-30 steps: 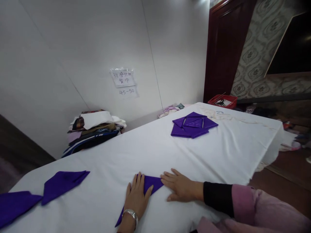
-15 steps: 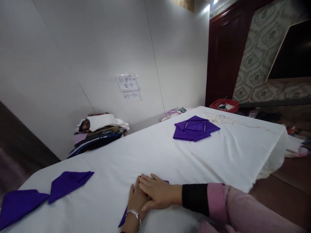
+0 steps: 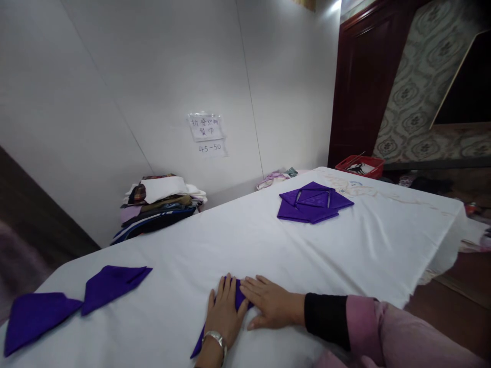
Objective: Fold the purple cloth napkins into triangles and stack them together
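Note:
A purple cloth napkin [image 3: 238, 295] lies folded on the white tablecloth [image 3: 245, 240] in front of me, mostly covered by my hands. My left hand [image 3: 226, 312], with a silver watch or bracelet at the wrist, rests flat on it, fingers stretched out. Beside it my right hand [image 3: 271, 302] lies palm down, its fingertips touching the napkin's right part. Two more folded purple napkins, one at the far left [image 3: 40, 319] and one nearer [image 3: 111, 289], lie to the left. Several folded purple napkins [image 3: 312, 203] overlap in a ring farther back on the right.
A stack of folded clothes [image 3: 161, 207] stands behind the table's back edge, against a pale wall with a handwritten paper sign [image 3: 207, 128]. A red basket [image 3: 360, 166] sits beyond the far right end. Pinkish cloth [image 3: 274, 179] lies by the back edge.
My right hand has slid off my left hand to the right, so more purple cloth shows between them. My left hand stays on the napkin. The view has shifted slightly.

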Tool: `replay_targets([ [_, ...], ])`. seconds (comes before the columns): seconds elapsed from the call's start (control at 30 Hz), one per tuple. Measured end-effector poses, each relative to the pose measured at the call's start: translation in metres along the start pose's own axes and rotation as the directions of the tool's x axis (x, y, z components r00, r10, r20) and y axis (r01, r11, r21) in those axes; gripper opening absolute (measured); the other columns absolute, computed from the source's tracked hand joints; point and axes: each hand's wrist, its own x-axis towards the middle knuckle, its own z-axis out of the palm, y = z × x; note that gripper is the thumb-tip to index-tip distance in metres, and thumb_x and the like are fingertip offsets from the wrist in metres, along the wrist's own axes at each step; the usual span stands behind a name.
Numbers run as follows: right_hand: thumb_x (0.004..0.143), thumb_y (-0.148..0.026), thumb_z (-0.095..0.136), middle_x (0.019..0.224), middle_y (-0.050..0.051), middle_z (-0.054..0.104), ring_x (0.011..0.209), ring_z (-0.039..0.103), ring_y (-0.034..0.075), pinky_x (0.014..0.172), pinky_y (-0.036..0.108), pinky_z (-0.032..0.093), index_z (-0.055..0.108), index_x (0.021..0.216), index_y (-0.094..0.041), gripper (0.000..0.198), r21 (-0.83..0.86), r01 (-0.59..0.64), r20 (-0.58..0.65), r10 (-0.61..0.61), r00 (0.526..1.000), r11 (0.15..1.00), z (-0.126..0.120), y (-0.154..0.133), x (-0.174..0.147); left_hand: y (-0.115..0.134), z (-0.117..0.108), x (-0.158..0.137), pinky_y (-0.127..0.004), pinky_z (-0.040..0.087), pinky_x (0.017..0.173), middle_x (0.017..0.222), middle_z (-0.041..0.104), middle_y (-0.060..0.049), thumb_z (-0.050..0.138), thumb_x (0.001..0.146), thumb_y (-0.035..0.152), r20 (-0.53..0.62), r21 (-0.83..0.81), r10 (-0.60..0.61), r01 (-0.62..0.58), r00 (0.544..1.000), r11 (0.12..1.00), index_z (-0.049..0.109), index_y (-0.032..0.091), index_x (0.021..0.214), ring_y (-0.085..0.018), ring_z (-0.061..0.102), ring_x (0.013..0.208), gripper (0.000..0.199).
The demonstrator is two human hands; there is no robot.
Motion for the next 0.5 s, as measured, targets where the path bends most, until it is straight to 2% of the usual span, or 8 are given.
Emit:
replay_targets([
  [0.23,0.084,-0.063,0.039,0.15,0.016,0.016,0.137,0.012,0.026,0.11,0.048,0.007,0.015,0.146,-0.014,0.082,-0.018,-0.007,0.063,0.008,0.998,1.0,-0.007,0.016,-0.023,-0.003,0.007,0.003,-0.049,0.014,0.11,0.15,0.015,-0.008,0.024,0.087,0.051,-0.048,-0.006,0.006,-0.007,0.999,1.0,0.025,0.012,0.142,-0.025,0.01,0.139,0.067],
  [0.37,0.085,-0.064,0.035,0.149,0.015,0.018,0.137,0.013,0.027,0.11,0.049,0.005,0.015,0.145,-0.012,0.082,-0.019,-0.01,0.062,0.011,0.998,1.0,-0.011,0.016,-0.035,-0.007,0.009,0.004,-0.048,0.018,0.109,0.15,0.018,-0.008,0.024,0.089,0.044,-0.055,-0.036,0.008,-0.01,0.998,0.999,0.026,0.013,0.142,-0.025,0.013,0.139,0.061],
  [0.43,0.085,-0.064,0.034,0.149,0.015,0.018,0.137,0.013,0.026,0.11,0.048,0.005,0.016,0.145,-0.013,0.082,-0.024,-0.009,0.05,0.01,0.999,1.0,-0.011,0.017,-0.037,-0.012,0.012,0.006,-0.048,0.022,0.107,0.149,0.023,-0.008,0.024,0.091,0.035,-0.071,-0.049,0.03,-0.033,0.997,0.998,0.033,0.017,0.14,-0.024,0.016,0.138,0.053],
  [0.5,0.085,-0.064,0.035,0.149,0.014,0.018,0.137,0.013,0.026,0.11,0.048,0.005,0.015,0.145,-0.015,0.081,-0.027,-0.011,0.036,0.012,0.999,1.0,-0.009,0.017,-0.038,-0.019,0.018,0.009,-0.048,0.024,0.106,0.146,0.031,-0.007,0.024,0.09,0.022,-0.108,-0.056,0.083,-0.089,0.991,0.994,0.046,0.021,0.132,-0.024,0.02,0.137,0.047],
])
